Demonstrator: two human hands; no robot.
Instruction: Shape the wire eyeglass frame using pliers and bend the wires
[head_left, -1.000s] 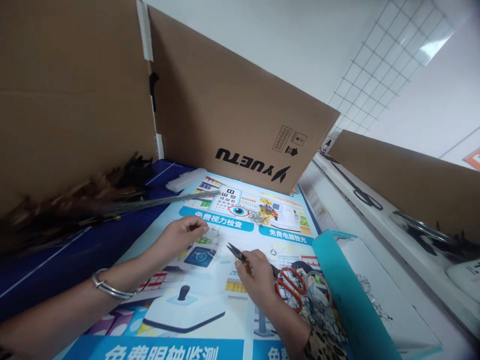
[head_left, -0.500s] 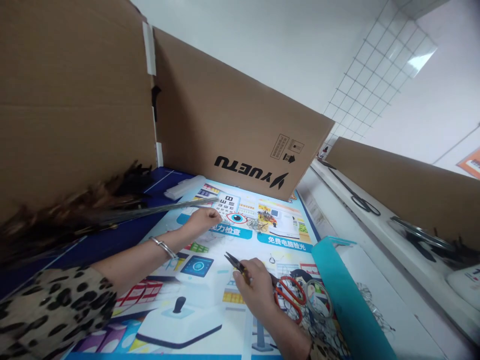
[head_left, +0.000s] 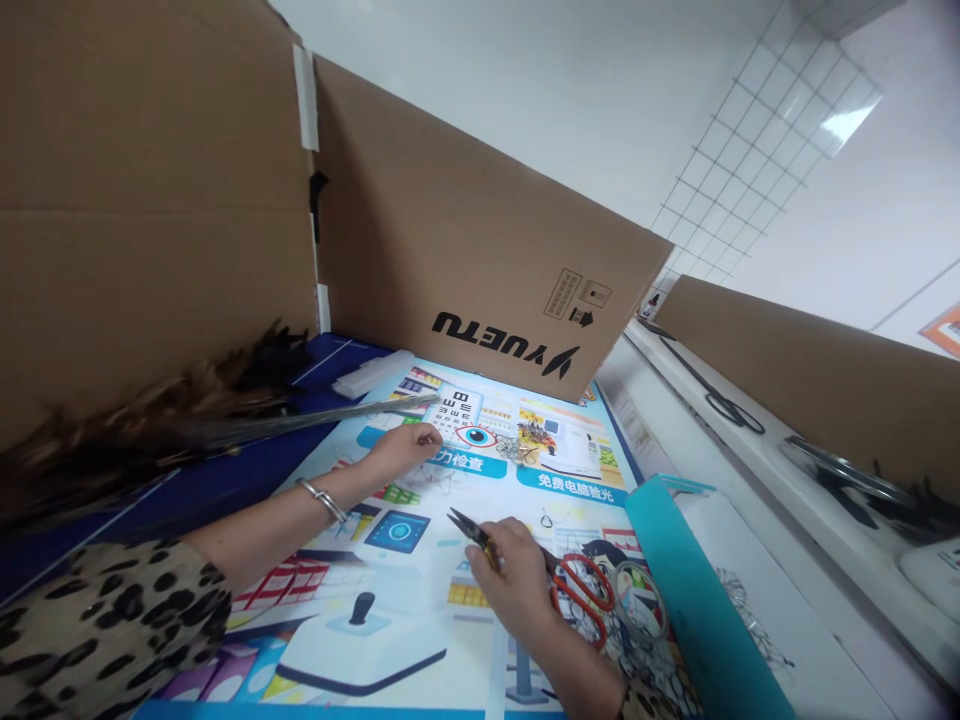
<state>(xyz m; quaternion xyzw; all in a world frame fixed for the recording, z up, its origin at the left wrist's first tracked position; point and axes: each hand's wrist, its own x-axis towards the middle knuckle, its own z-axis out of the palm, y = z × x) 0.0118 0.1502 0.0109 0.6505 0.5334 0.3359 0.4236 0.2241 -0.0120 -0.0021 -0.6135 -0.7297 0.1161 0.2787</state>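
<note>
The left hand [head_left: 403, 450] reaches out over the printed poster [head_left: 420, 640] that covers the table [head_left: 225, 485], its fingertips drawn together in a pinch on a fine wire piece [head_left: 435, 438] lying beside the eye-chart print. The piece is so thin that its shape cannot be made out. The right hand [head_left: 516, 572] rests on the poster nearer the body, curled around the yellow-handled cutters [head_left: 469, 524], whose dark tips point toward the left hand and look slightly parted. The two hands are well apart, so the work looks best done by bringing the wire to the cutters rather than stretching the tool across. The right wrist can stay planted on the poster for steadiness. The pinch should sit close to the end being worked, since so light a piece can spring or roll away. A tangle of similar wire bits [head_left: 514, 450] lies just right of the left hand, and lifting straight up would avoid snagging it. The red scissors [head_left: 583, 592] lie touching the right hand's far side, with a teal sheet [head_left: 697, 600] beyond. A feather duster [head_left: 150, 425] lies along the table's left, clear of the hands.
</note>
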